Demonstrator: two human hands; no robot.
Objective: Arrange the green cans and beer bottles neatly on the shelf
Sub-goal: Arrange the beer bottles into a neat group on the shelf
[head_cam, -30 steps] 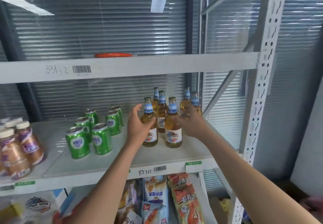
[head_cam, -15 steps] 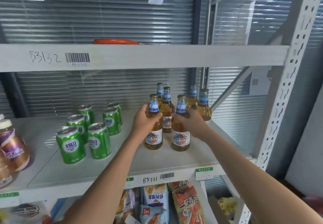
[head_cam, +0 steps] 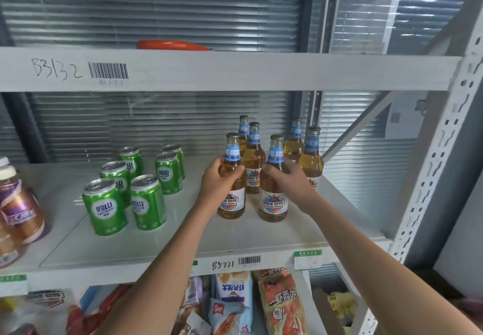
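Observation:
Several green cans (head_cam: 105, 205) stand in two rows on the left half of the white middle shelf (head_cam: 235, 238). Several amber beer bottles with blue neck labels stand in two rows to the right. My left hand (head_cam: 222, 182) is wrapped around the shoulder of the front left bottle (head_cam: 232, 199). Beside it, my right hand (head_cam: 290, 180) grips the front right bottle (head_cam: 273, 201) at the same height. Both bottles are upright on the shelf. The rear bottles (head_cam: 253, 152) stand behind, partly hidden.
Brown and purple drink bottles (head_cam: 19, 209) stand at the shelf's far left. An orange object (head_cam: 172, 45) lies on the upper shelf. Snack bags (head_cam: 282, 306) fill the shelf below. A perforated grey upright (head_cam: 428, 178) borders the right side.
Both hands have closed around the two front bottles; a second ago they were just reaching them. The view has moved closer to the shelf.

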